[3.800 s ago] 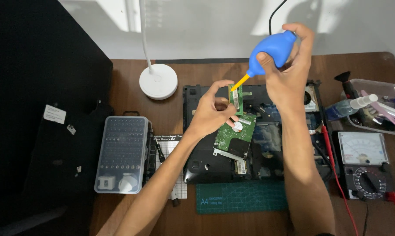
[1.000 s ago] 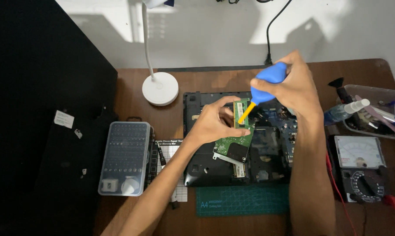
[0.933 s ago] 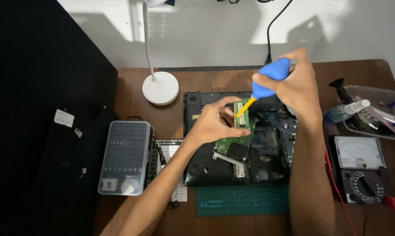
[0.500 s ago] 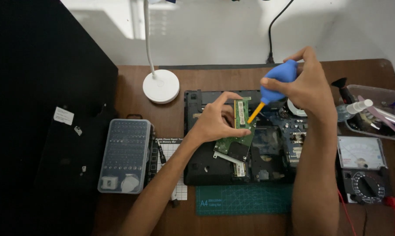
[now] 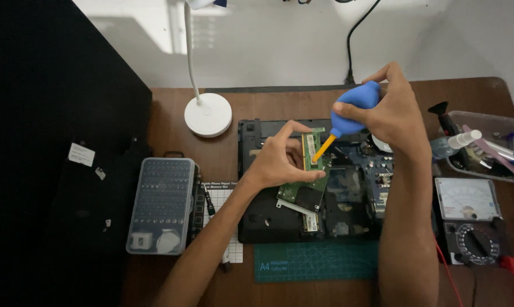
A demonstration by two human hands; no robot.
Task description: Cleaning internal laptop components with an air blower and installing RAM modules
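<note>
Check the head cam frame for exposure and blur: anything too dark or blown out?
Head view: left side is near-black beside the bit case; wall behind the lamp is bright, slightly washed out. Left hand, memory module and blue air blower are evenly lit and sharp.

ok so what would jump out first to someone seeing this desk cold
The blue air blower in the right hand, its yellow nozzle aimed at a small green memory stick pinched upright in the left hand. Under both lies an opened laptop, mid-desk. A white lamp base sits behind left, and a meter far right.
</note>
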